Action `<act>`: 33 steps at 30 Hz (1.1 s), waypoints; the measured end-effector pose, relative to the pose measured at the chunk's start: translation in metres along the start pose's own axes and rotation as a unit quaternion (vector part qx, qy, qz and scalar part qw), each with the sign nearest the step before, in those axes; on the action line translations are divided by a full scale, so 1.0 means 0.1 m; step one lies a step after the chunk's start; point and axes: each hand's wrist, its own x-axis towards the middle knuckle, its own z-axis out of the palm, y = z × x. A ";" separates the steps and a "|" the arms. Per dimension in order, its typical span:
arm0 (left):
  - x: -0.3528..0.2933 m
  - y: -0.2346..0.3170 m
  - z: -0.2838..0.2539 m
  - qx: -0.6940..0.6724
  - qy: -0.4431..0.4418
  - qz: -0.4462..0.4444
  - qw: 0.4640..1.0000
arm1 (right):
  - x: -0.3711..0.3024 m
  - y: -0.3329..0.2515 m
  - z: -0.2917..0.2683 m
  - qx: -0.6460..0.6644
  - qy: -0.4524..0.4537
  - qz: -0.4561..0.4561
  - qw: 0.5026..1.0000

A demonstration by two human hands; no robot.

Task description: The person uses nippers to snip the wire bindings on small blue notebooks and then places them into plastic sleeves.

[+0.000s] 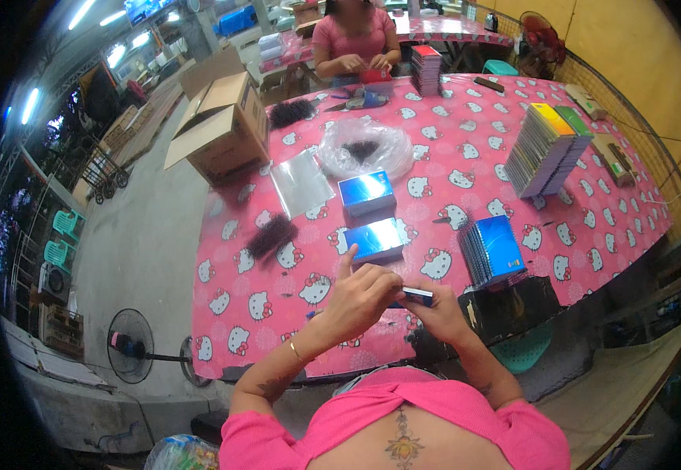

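Close in front of me, my right hand (439, 313) grips a small notebook (417, 294), seen edge-on with white pages and a dark blue cover. At its left end the fingers of my left hand (365, 296) are pinched together, one finger stretched out forward. What the pinch holds is too small to make out. Just beyond my left hand lies a stack of blue-covered notebooks (376, 240), with a second blue stack (366, 193) behind it. A bundle of black spiral coils (271, 237) rests to their left. Right of my hands stands a stack of spiral-bound blue notebooks (497, 247).
Tall notebook stacks (543, 149) stand at the right. A plastic bag (387, 145) with black coils, clear plastic sheets (302, 184) and an open carton (231, 129) are at the left. Across the pink patterned table (427, 188) a person (356, 39) handles something red.
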 end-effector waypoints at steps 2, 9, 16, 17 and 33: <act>0.00 0.06 -0.07 0.008 0.009 -0.021 1.000 | 0.00 -0.03 0.00 -0.036 0.013 -0.055 0.998; -0.18 -0.04 -0.08 0.018 0.025 0.006 0.999 | 0.03 -0.13 -0.02 0.006 -0.027 -0.006 1.000; -0.16 0.02 -0.07 0.025 0.067 0.020 0.997 | 0.05 -0.15 0.00 0.018 0.006 -0.075 0.997; -0.16 0.02 -0.06 0.029 0.070 0.026 0.997 | 0.04 -0.17 0.01 0.024 0.029 -0.069 0.997; -0.19 0.03 -0.02 0.013 0.066 0.021 0.997 | -0.01 -0.17 -0.10 -0.027 0.004 -0.022 0.999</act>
